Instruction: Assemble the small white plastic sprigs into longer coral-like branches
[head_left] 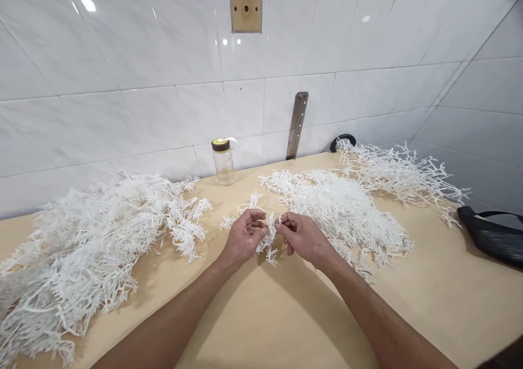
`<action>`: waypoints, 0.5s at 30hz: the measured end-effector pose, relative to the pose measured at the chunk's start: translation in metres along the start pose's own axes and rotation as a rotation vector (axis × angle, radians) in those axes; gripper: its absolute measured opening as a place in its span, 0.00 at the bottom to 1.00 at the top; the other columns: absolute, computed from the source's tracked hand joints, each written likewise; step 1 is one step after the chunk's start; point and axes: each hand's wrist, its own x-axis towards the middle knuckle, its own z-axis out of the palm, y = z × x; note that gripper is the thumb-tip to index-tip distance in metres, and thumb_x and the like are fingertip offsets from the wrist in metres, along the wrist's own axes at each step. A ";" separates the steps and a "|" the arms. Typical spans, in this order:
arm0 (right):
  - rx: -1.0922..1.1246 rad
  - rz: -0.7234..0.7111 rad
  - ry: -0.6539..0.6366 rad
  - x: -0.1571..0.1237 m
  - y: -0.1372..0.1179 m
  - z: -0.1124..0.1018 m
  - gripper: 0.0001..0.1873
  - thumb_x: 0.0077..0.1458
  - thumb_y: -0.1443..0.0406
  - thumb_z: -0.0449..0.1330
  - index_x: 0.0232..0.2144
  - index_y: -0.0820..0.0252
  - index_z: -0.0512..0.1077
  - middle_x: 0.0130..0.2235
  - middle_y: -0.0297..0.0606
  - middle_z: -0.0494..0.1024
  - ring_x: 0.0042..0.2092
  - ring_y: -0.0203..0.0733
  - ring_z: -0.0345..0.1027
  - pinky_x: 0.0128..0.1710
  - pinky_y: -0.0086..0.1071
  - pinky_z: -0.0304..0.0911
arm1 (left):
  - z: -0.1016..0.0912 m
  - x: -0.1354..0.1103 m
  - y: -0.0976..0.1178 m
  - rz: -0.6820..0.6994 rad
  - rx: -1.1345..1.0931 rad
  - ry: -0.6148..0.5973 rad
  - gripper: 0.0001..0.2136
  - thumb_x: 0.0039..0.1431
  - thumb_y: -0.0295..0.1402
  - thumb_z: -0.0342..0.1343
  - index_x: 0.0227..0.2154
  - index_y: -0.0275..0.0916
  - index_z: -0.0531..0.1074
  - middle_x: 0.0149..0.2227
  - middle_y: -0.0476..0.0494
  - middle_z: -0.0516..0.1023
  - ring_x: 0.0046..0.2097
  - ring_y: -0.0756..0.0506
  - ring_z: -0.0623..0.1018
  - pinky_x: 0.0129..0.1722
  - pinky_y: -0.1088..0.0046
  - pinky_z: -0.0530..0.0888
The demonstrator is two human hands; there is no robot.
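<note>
Both my hands meet over the middle of the tan table [286, 314]. My left hand [244, 234] is curled round a white plastic sprue piece [267, 245] with many small comb-like teeth. My right hand [300, 235] pinches the same piece from the right, fingers closed on its end. A big heap of the same white sprues [81, 249] lies to the left. Another heap [343, 211] lies just right of my hands, and a looser pile of bare white branches [404, 175] sits behind it.
A clear plastic jar with a brown lid [223, 161] stands by the white tiled wall [163, 85]. A grey metal bracket [297, 123] leans on the wall. A black bag [492, 235] lies at the table's right edge, and a black curved object [342, 139] at the back.
</note>
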 end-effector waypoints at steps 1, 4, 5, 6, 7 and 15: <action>0.001 -0.011 0.005 0.000 0.000 0.001 0.10 0.56 0.59 0.58 0.26 0.58 0.68 0.21 0.27 0.69 0.17 0.32 0.64 0.17 0.25 0.62 | -0.001 0.000 0.000 -0.014 -0.025 0.004 0.14 0.50 0.32 0.64 0.40 0.38 0.72 0.40 0.42 0.76 0.40 0.47 0.77 0.40 0.71 0.74; 0.021 -0.034 0.018 0.000 0.000 0.004 0.10 0.55 0.59 0.58 0.26 0.58 0.69 0.21 0.27 0.69 0.18 0.32 0.64 0.17 0.25 0.62 | -0.002 0.001 -0.002 -0.083 -0.088 0.005 0.15 0.52 0.39 0.64 0.39 0.37 0.71 0.35 0.43 0.77 0.36 0.47 0.77 0.37 0.70 0.74; 0.028 -0.033 0.021 0.000 0.001 0.005 0.09 0.54 0.60 0.58 0.26 0.58 0.69 0.21 0.27 0.69 0.18 0.32 0.64 0.17 0.25 0.63 | -0.002 0.002 -0.003 -0.099 -0.091 0.008 0.15 0.52 0.40 0.64 0.39 0.37 0.71 0.33 0.44 0.77 0.35 0.47 0.77 0.36 0.70 0.74; 0.033 -0.028 0.025 0.000 0.002 0.007 0.09 0.54 0.60 0.58 0.26 0.58 0.69 0.21 0.27 0.68 0.17 0.32 0.63 0.17 0.25 0.63 | -0.001 0.002 -0.004 -0.103 -0.084 0.017 0.16 0.51 0.40 0.65 0.39 0.37 0.71 0.32 0.44 0.77 0.34 0.47 0.77 0.35 0.70 0.74; 0.040 -0.021 0.030 0.000 0.003 0.009 0.08 0.54 0.60 0.59 0.27 0.58 0.69 0.21 0.27 0.69 0.17 0.32 0.63 0.16 0.26 0.63 | -0.001 0.002 -0.005 -0.097 -0.070 0.028 0.16 0.50 0.39 0.66 0.38 0.36 0.71 0.31 0.45 0.76 0.34 0.47 0.76 0.35 0.71 0.74; 0.078 0.038 0.110 0.004 0.014 0.022 0.05 0.52 0.62 0.59 0.28 0.57 0.67 0.20 0.27 0.70 0.17 0.34 0.65 0.15 0.28 0.64 | 0.000 0.002 -0.004 -0.016 0.157 0.056 0.09 0.50 0.33 0.63 0.31 0.37 0.70 0.28 0.50 0.73 0.29 0.51 0.72 0.31 0.75 0.70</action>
